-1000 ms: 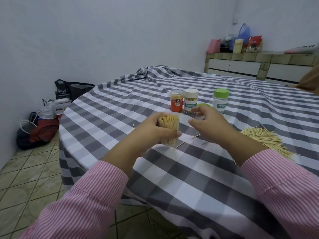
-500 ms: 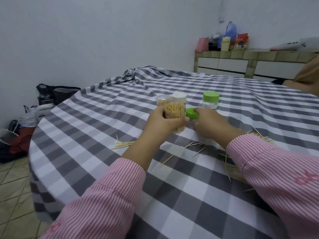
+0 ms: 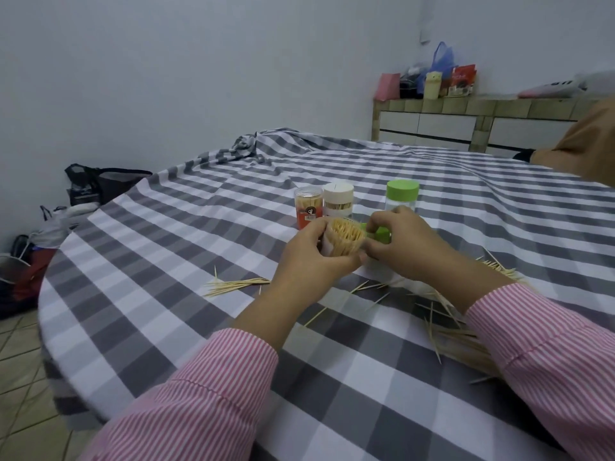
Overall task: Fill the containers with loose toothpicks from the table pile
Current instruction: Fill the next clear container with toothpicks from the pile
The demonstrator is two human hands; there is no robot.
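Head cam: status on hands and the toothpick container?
Left hand grips full toothpick container. Right hand holds green lid at its mouth, not yet on. Nothing in the way.

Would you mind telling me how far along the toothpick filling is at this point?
Done: three capped containers stand at the back. In hand: the left hand grips a packed open container; the right hand holds its green lid beside it. Left: capping, plus the loose toothpicks on the tablecloth.

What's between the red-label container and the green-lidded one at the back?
In the head view, a white-lidded toothpick container stands between the red-label container and the green-lidded container, close beside the red one, with bare checked cloth before the green.
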